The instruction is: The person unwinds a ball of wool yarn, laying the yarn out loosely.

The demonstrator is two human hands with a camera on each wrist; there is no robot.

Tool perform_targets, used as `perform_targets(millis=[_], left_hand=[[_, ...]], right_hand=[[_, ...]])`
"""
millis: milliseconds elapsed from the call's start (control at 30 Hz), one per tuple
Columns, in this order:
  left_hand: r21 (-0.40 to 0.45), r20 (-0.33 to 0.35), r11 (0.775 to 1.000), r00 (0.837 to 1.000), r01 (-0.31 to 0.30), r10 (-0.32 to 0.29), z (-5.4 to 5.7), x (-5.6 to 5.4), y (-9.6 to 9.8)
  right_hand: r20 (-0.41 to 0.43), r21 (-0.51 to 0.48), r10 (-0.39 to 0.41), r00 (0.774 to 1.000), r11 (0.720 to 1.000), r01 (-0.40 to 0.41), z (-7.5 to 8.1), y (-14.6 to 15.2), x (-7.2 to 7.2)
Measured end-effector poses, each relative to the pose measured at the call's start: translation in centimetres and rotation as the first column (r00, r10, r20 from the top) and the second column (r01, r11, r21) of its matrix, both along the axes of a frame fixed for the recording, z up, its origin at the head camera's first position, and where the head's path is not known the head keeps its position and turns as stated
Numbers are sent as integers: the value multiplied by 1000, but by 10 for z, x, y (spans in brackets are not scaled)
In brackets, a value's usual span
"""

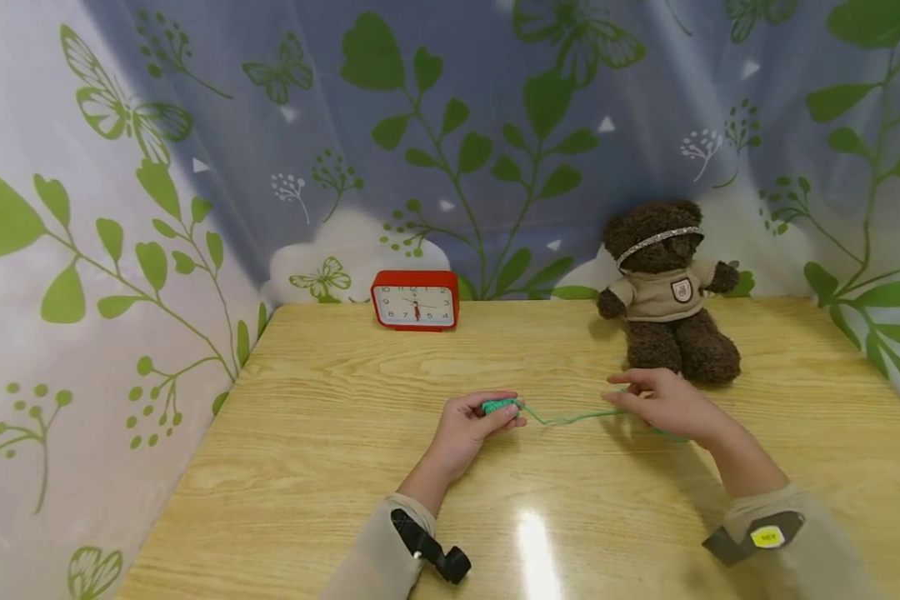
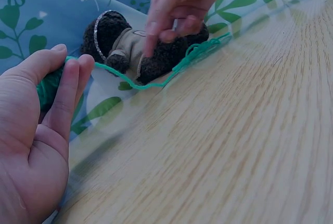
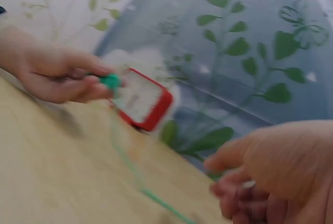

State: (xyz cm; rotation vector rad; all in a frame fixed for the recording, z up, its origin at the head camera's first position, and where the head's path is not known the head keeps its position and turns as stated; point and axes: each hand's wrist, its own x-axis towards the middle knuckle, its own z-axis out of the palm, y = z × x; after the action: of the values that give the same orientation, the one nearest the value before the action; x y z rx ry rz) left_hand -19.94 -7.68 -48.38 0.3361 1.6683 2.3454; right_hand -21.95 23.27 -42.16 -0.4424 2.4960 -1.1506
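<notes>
In the head view, my left hand [image 1: 468, 425] pinches a small wound bundle of green yarn [image 1: 499, 406] between thumb and fingers. From it a loose strand [image 1: 562, 420] sags and runs right, passing under my right hand [image 1: 667, 404]. The left wrist view shows that strand ending in a looped tangle of yarn [image 2: 200, 52] at the table, with the right hand's fingers [image 2: 165, 13] hanging loosely bent above it. A small shiny spot shows among those fingers. The right wrist view, somewhat blurred, has the strand below and apart from the right hand's fingertips [image 3: 216, 164].
A red alarm clock [image 1: 416, 300] stands at the back of the wooden table [image 1: 307, 467]. Behind the right hand, a dark brown teddy bear [image 1: 667, 292] in a beige top leans against the leaf-patterned curtain [image 1: 457, 125]. Another curtain panel [image 1: 82, 333] borders the left side.
</notes>
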Motion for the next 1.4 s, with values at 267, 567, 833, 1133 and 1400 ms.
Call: perform_targets(millis=[267,567,833,1133,1400], left_hand=[[-7,-7,1000,1000,16,-16,0,0,-1],[-21,14,1000,1000,16,-16,0,1,1],[-12,17,1000,1000,7,-7,0,0,0],[-16,30,1000,1000,-3,4,1,1,0],[12,37,998,998,-54,54,1,-1,1]], right_hand=[[25,-237,42,999,971,-35,-21,-60,14],[-4,-255,84,996,963,-82,-32,-81,25],[-1,-287,-25,1000,958,23,-21,-72,22],[15,-314,-42,999,948,45,-21,-67,19],[11,-318,-15,1000,948,18,-16,-64,19]])
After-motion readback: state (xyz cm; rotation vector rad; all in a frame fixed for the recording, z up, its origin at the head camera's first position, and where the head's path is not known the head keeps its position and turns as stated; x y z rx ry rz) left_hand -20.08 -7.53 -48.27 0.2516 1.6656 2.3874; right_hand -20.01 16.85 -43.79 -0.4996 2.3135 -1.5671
